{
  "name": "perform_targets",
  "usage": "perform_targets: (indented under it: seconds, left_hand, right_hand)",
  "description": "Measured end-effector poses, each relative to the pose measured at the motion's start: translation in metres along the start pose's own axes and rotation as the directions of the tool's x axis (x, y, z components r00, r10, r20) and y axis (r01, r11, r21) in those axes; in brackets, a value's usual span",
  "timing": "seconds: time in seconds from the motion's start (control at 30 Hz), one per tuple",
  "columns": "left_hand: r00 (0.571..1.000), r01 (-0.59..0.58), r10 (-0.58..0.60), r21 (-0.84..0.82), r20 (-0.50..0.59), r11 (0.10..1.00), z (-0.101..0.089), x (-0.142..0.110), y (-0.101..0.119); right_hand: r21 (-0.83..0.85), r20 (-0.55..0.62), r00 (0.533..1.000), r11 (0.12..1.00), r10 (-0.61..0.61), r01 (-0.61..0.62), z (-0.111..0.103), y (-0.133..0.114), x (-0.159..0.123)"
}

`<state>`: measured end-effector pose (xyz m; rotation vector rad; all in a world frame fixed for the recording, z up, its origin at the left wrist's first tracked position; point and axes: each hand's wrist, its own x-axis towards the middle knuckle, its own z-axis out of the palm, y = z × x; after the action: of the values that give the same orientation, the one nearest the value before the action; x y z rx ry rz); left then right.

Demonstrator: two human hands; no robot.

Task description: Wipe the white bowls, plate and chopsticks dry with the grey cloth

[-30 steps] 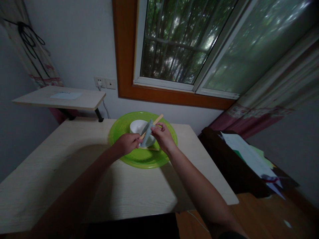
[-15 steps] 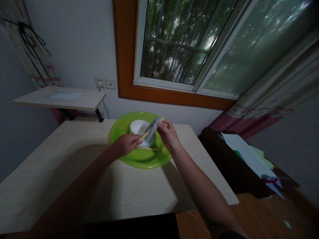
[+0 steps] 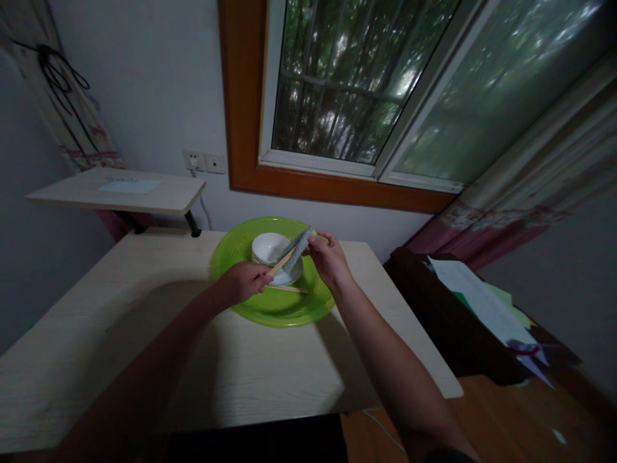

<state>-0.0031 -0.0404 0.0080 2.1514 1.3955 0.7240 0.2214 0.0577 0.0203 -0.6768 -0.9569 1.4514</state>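
My left hand is closed round the near end of pale wooden chopsticks, which slant up to the right; I cannot tell how many. With my right hand I pinch a grey-blue cloth folded about their far end. Both hands are over a green plastic basin. Inside it, a white bowl sits at the back left. Partly covered by the cloth is a white dish beside that bowl. Another chopstick lies in front of the dish, its left end hidden by my left hand.
The basin stands on a pale wooden table. A small raised shelf with a paper on it is at the back left. Beyond the table's right edge, a dark brown piece of furniture carries papers. A window is behind.
My right hand and the cloth have slid slightly along the chopsticks towards their far end, covering the tip that showed before. My left hand has barely moved.
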Motion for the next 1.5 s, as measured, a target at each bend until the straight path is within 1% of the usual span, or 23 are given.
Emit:
perform_targets:
  seconds: [0.07,0.13,0.23,0.37,0.43,0.47,0.57,0.67,0.8,0.87,0.9,0.97,1.0,1.07,1.1,1.17,1.2,1.23,1.27,1.3,1.37,1.43,1.5]
  left_hand:
    - [1.000,0.006,-0.006,0.006,0.004,1.000,0.000,0.000,0.000]
    - [1.000,0.007,-0.007,0.009,-0.003,1.000,0.001,0.001,0.002]
    - [1.000,0.003,-0.003,0.010,-0.018,1.000,0.002,0.004,0.005]
    - [1.000,0.000,0.000,-0.021,-0.014,1.000,0.001,0.006,0.006]
    - [1.000,-0.005,0.005,-0.036,-0.016,0.999,-0.001,0.004,0.008]
    - [1.000,-0.007,0.006,-0.042,-0.022,0.999,-0.003,0.002,0.008]
    - [0.999,0.004,-0.006,-0.046,-0.053,0.999,-0.009,-0.003,0.010]
    - [0.996,0.026,-0.029,-0.030,-0.084,0.999,-0.016,-0.008,0.009]
    - [0.992,0.041,-0.035,0.042,-0.122,0.998,-0.022,-0.010,-0.001]
    - [0.990,0.024,-0.008,0.109,-0.143,0.994,-0.023,-0.010,-0.010]
    - [0.989,0.009,0.014,0.149,-0.150,0.989,-0.023,-0.011,-0.013]
    - [0.987,-0.019,0.056,0.231,-0.152,0.973,-0.020,-0.011,-0.019]
    - [0.986,-0.027,0.070,0.268,-0.149,0.963,-0.019,-0.012,-0.020]
    - [0.984,-0.043,0.096,0.321,-0.148,0.946,-0.014,-0.012,-0.019]
    - [0.982,-0.053,0.111,0.341,-0.152,0.939,-0.012,-0.013,-0.017]
    - [0.977,-0.078,0.146,0.376,-0.158,0.923,-0.009,-0.012,-0.014]
    - [0.975,-0.086,0.160,0.398,-0.155,0.913,-0.008,-0.012,-0.013]
    - [0.974,-0.087,0.166,0.423,-0.153,0.902,-0.007,-0.012,-0.012]
    - [0.975,-0.083,0.167,0.450,-0.149,0.889,-0.007,-0.011,-0.012]
    - [0.975,-0.076,0.164,0.476,-0.147,0.876,-0.008,-0.012,-0.012]
    - [0.976,-0.058,0.157,0.516,-0.149,0.854,-0.009,-0.013,-0.014]
    - [0.976,-0.048,0.154,0.535,-0.156,0.843,-0.011,-0.015,-0.016]
    - [0.973,-0.053,0.164,0.538,-0.161,0.841,-0.012,-0.017,-0.018]
  right_hand:
    - [0.007,-0.013,1.000,1.000,-0.004,0.004,0.000,0.000,-0.001]
    - [0.000,-0.002,1.000,1.000,0.016,-0.016,0.003,0.003,-0.005]
    - [-0.048,0.072,0.993,0.995,0.088,-0.084,0.010,0.010,-0.015]
    - [-0.131,0.181,0.968,0.980,0.175,-0.153,0.013,0.016,-0.023]
    - [-0.143,0.186,0.965,0.977,0.185,-0.160,0.011,0.013,-0.022]
    - [-0.137,0.168,0.970,0.979,0.174,-0.152,0.009,0.011,-0.021]
    - [-0.088,0.065,0.994,0.993,0.087,-0.081,0.001,0.002,-0.014]
    - [-0.029,-0.043,0.999,0.999,-0.025,0.024,-0.009,-0.007,-0.006]
    - [-0.012,-0.140,0.971,0.981,-0.195,0.195,-0.021,-0.016,0.001]
    - [-0.071,-0.154,0.946,0.958,-0.286,0.278,-0.023,-0.018,0.001]
    - [-0.124,-0.138,0.934,0.941,-0.329,0.314,-0.022,-0.020,0.000]
    - [-0.257,-0.040,0.922,0.896,-0.385,0.363,-0.017,-0.022,-0.006]
    - [-0.322,0.042,0.920,0.866,-0.390,0.382,-0.013,-0.022,-0.010]
    - [-0.443,0.253,0.903,0.788,-0.348,0.428,-0.004,-0.022,-0.019]
    - [-0.499,0.372,0.875,0.728,-0.310,0.470,0.000,-0.020,-0.023]
    - [-0.581,0.591,0.781,0.565,-0.201,0.586,0.006,-0.015,-0.029]
    - [-0.602,0.669,0.731,0.478,-0.136,0.640,0.008,-0.011,-0.030]
    - [-0.611,0.720,0.690,0.401,-0.075,0.682,0.008,-0.007,-0.030]
    - [-0.616,0.748,0.663,0.342,-0.028,0.710,0.008,-0.003,-0.030]
    - [-0.620,0.760,0.650,0.298,0.000,0.726,0.007,0.001,-0.029]
    - [-0.625,0.764,0.646,0.259,0.008,0.736,0.005,0.004,-0.028]
    - [-0.619,0.759,0.650,0.286,-0.018,0.731,0.003,0.002,-0.029]
    - [-0.611,0.747,0.663,0.350,-0.043,0.711,0.003,-0.004,-0.031]
